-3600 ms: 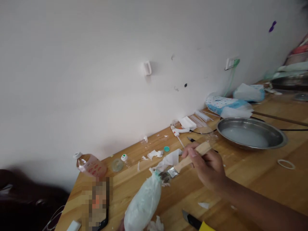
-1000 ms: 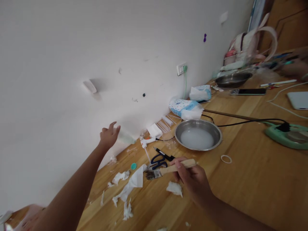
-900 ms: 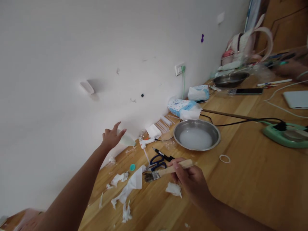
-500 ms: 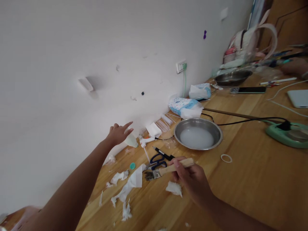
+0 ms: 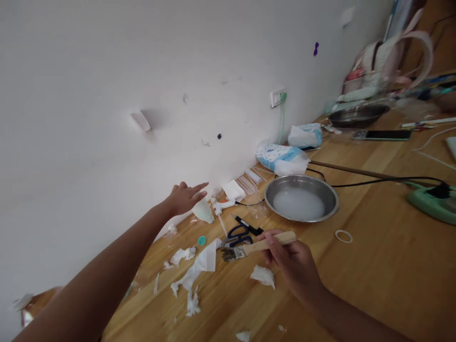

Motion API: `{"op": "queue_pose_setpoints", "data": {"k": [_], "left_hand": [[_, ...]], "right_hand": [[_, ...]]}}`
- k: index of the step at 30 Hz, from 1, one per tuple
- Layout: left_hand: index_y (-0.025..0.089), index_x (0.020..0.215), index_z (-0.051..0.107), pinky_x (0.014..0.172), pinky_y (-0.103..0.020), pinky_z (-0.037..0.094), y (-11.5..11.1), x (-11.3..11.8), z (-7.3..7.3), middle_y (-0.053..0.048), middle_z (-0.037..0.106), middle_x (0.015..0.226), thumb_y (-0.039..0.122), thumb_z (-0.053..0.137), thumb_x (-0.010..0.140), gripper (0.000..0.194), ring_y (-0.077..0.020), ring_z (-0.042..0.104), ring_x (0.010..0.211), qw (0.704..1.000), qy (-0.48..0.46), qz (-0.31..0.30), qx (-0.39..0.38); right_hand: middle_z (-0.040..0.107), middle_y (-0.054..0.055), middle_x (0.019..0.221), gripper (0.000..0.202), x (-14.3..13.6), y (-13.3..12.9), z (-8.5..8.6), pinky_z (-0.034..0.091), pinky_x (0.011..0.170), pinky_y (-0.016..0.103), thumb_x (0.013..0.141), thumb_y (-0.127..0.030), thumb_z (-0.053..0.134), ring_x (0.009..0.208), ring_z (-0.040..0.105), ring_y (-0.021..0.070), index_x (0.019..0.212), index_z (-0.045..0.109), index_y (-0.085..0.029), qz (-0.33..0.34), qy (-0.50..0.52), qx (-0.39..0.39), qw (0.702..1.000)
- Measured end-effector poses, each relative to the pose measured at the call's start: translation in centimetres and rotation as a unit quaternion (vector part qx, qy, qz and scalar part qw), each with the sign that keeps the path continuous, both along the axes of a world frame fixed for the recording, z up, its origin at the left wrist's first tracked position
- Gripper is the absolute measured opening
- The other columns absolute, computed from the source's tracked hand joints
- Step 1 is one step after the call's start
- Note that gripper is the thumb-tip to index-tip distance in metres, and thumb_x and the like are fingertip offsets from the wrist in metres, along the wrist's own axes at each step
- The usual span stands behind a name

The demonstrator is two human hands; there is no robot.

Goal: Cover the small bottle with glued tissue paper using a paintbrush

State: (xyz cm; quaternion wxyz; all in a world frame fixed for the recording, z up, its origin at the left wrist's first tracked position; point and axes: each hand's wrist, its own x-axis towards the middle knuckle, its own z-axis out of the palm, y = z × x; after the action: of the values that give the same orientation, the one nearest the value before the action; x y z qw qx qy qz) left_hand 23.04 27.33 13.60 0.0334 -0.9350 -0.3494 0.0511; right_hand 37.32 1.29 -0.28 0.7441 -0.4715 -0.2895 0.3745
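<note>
The left hand (image 5: 185, 197), fingers spread, hovers over a pale cone-shaped object (image 5: 204, 211) by the far wall; a careless touch could tip it. The right hand (image 5: 294, 266) pinches a paintbrush (image 5: 249, 248), whose wet bristles could smear the tabletop (image 5: 374, 270).

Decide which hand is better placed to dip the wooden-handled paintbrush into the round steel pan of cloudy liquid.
Right. The right hand already grips the wooden-handled paintbrush beside the round steel pan; the left hand is stretched away toward the wall.
</note>
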Motion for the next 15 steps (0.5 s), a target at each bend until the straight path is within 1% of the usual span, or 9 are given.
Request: {"op": "queue_pose_setpoints", "data": {"k": [2, 5, 9, 11, 15], "left_hand": [[0.041, 0.148, 0.035, 0.096, -0.049, 0.028, -0.5, 0.1, 0.2, -0.005, 0.072, 0.109, 0.067, 0.012, 0.091, 0.066, -0.0347, 0.049, 0.108, 1.000, -0.011, -0.004, -0.014], [0.040, 0.149, 0.033, 0.095, -0.048, 0.029, -0.8, 0.3, 0.9, -0.005, 0.071, 0.113, 0.066, 0.005, 0.092, 0.069, -0.0343, 0.050, 0.109, 0.999, -0.034, 0.001, -0.023], [0.040, 0.146, 0.040, 0.095, -0.047, 0.028, -1.0, 0.2, 1.9, -0.003, 0.073, 0.110, 0.067, 0.004, 0.091, 0.071, -0.0353, 0.050, 0.111, 0.998, -0.057, 0.008, -0.028], [0.039, 0.145, 0.042, 0.095, -0.047, 0.029, -1.0, -0.1, 2.2, -0.002, 0.075, 0.107, 0.066, 0.004, 0.092, 0.070, -0.0349, 0.051, 0.112, 0.997, -0.070, 0.011, -0.031], [0.034, 0.143, 0.047, 0.098, -0.048, 0.029, -0.8, -0.5, 2.9, -0.001, 0.077, 0.102, 0.062, 0.005, 0.095, 0.069, -0.0333, 0.053, 0.117, 0.994, -0.099, 0.012, -0.038]], "right_hand": [[0.053, 0.000, 0.056, 0.046, -0.1, -0.1, 0.0, 0.038, 0.046, 0.022, 0.081, -0.061, 0.064, 0.051, 0.048, 0.0115, 0.084, 0.066, -0.014, -0.005, -0.004, -0.010, 1.000], [0.052, -0.001, 0.055, 0.048, -0.2, -0.1, 0.0, 0.038, 0.044, 0.023, 0.077, -0.063, 0.067, 0.049, 0.047, 0.0116, 0.083, 0.067, -0.014, -0.018, -0.018, -0.019, 0.999], [0.053, 0.000, 0.057, 0.050, -0.3, 0.0, 0.1, 0.038, 0.044, 0.022, 0.072, -0.064, 0.071, 0.050, 0.048, 0.0112, 0.078, 0.069, -0.014, -0.030, -0.011, -0.014, 0.999], [0.054, 0.001, 0.058, 0.049, -0.3, 0.0, 0.1, 0.039, 0.045, 0.022, 0.073, -0.063, 0.071, 0.050, 0.049, 0.0109, 0.078, 0.069, -0.014, -0.030, -0.004, -0.008, 1.000], [0.056, 0.001, 0.060, 0.047, -0.3, 0.1, -0.1, 0.040, 0.046, 0.021, 0.078, -0.061, 0.068, 0.051, 0.049, 0.0103, 0.079, 0.070, -0.015, -0.026, -0.004, -0.004, 1.000]]}}
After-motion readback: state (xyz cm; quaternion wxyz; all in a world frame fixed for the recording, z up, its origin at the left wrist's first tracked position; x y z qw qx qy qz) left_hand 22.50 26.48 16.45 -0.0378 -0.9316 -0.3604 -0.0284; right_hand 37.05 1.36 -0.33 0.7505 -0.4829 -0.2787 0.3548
